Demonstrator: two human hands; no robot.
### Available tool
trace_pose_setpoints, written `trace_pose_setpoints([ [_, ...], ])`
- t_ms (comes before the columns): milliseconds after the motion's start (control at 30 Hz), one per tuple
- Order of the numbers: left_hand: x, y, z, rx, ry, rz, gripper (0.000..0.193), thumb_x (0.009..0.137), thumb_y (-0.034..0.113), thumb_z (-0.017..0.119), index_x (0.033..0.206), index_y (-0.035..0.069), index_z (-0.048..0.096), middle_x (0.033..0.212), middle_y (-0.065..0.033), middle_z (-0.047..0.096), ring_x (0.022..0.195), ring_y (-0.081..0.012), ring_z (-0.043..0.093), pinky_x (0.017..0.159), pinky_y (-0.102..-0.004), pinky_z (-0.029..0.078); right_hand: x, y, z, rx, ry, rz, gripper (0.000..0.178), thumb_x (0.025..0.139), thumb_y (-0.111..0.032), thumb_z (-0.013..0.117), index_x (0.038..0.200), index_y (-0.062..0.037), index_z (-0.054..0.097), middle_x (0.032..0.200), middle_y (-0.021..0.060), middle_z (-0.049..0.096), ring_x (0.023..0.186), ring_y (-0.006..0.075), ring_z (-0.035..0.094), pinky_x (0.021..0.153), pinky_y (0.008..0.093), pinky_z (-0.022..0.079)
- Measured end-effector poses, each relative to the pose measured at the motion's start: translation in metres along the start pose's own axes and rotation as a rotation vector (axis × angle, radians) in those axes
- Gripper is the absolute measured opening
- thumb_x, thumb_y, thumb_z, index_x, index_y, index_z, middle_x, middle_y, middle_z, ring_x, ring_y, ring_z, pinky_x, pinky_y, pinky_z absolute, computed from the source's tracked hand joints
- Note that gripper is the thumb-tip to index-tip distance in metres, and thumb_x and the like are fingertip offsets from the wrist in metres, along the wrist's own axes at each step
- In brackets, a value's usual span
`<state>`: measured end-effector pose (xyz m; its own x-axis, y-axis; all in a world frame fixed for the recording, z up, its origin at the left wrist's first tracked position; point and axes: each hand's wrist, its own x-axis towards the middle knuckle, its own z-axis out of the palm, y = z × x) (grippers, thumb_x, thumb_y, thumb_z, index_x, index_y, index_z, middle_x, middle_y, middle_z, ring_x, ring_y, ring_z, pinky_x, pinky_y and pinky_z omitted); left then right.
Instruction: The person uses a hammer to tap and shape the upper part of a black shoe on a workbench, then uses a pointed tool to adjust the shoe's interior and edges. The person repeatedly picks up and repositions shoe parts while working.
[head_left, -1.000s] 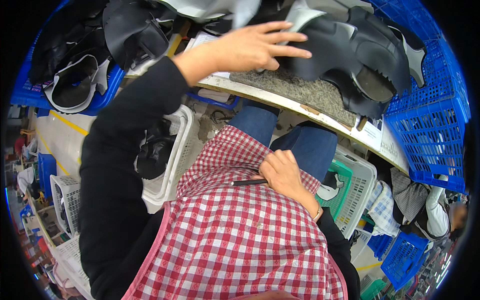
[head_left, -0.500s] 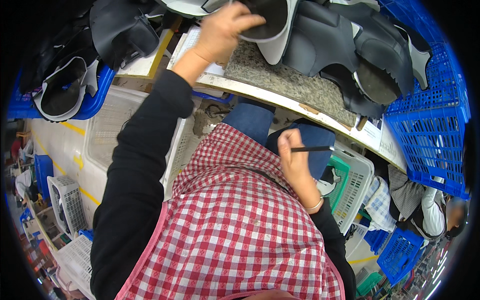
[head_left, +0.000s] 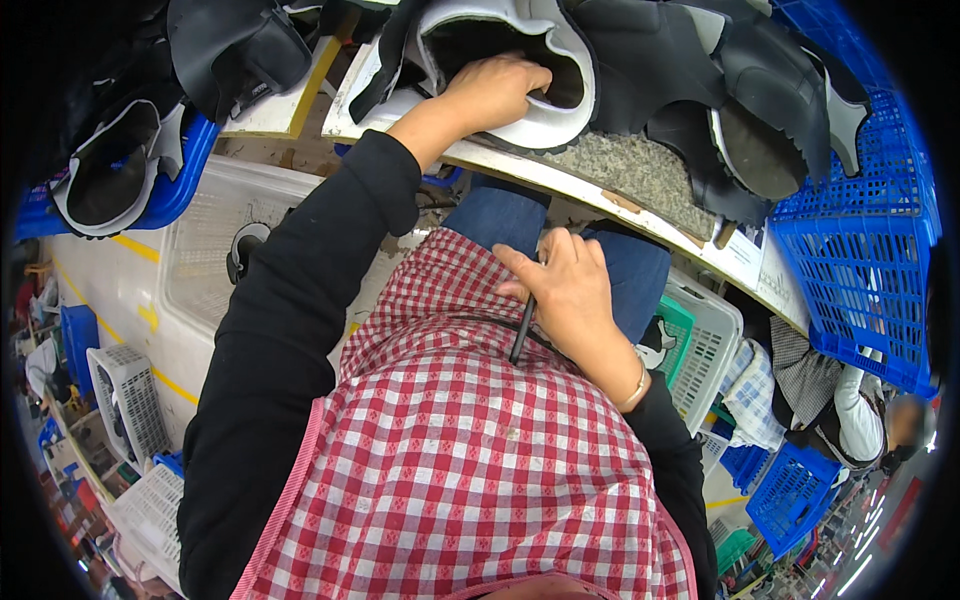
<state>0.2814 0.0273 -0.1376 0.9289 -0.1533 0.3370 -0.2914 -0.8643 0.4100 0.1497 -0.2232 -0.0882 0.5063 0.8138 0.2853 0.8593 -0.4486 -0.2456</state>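
A black shoe upper with a white lining (head_left: 575, 50) lies at the near edge of the worktable, its opening facing me. My left hand (head_left: 497, 92) is closed on it, fingers curled into the opening with the tips partly hidden. Lower down, in front of my lap, my right hand (head_left: 570, 285) grips a slim black pen-like stick (head_left: 522, 332), which points down toward my red checked apron (head_left: 480, 440). More black uppers (head_left: 765, 100) are piled on the table to the right.
A blue crate (head_left: 850, 270) stands at the table's right end. At the left, a blue bin (head_left: 190, 185) holds further uppers beside a large whitish crate (head_left: 215, 225). Below the table at right are a grey crate (head_left: 715, 345) and a green basket (head_left: 680, 345). Another person (head_left: 865, 415) is at far right.
My left hand has moved into the shoe upper's opening, and the upper has come nearer with its opening turned toward me. My right hand has rotated, swinging the stick from pointing right to pointing down.
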Motion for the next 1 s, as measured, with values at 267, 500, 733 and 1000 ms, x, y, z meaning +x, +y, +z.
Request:
trace_pose_setpoints([
  [267,-0.012,-0.002,0.006,0.012,0.094,0.072,0.032,0.075,-0.003,0.059,0.105,0.009,0.064,0.102,-0.0056,0.068,0.108,-0.0308,0.062,0.091,-0.0448,0.052,-0.004,-0.01,-0.01,-0.181,-0.06,0.08,0.07,0.08,-0.065,0.064,0.137,-0.0256,0.066,0.117,0.0147,0.054,0.105,0.0304,0.051,0.088,0.0452,0.037],
  [500,-0.016,-0.004,-0.002,-0.091,0.082,0.056,0.039,0.079,0.021,0.08,0.111,0.013,0.059,0.101,-0.009,0.069,0.1,-0.0332,0.065,0.086,-0.0428,0.053,0.004,0.03,0.015,0.255,0.207,-0.155,0.028,0.097,-0.033,0.066,0.104,-0.006,0.071,0.078,0.0069,0.062,0.07,0.0202,0.057,0.069,0.0355,0.043],
  [733,-0.007,0.007,-0.015,-0.093,-0.073,-0.096,0.046,0.076,0.04,0.088,0.103,0.012,0.065,0.094,-0.0104,0.073,0.088,-0.0346,0.07,0.077,-0.044,0.053,0.05,0.118,0.0,1.174,0.166,0.343,0.013,0.103,-0.015,0.057,0.108,-0.0034,0.054,0.075,0.0046,0.063,0.069,0.0092,0.056,0.065,0.0244,0.045],
  [1000,0.007,0.017,-0.029,-0.072,-0.211,-0.172,0.049,0.072,0.045,0.087,0.104,0.01,0.075,0.097,-0.0138,0.076,0.092,-0.035,0.073,0.081,-0.0433,0.056,0.086,0.114,0.038,0.928,0.31,0.493,0.024,0.096,-0.017,0.077,0.087,-0.0048,0.058,0.068,-0.0046,0.058,0.063,0.001,0.046,0.056,0.02,0.036],
])
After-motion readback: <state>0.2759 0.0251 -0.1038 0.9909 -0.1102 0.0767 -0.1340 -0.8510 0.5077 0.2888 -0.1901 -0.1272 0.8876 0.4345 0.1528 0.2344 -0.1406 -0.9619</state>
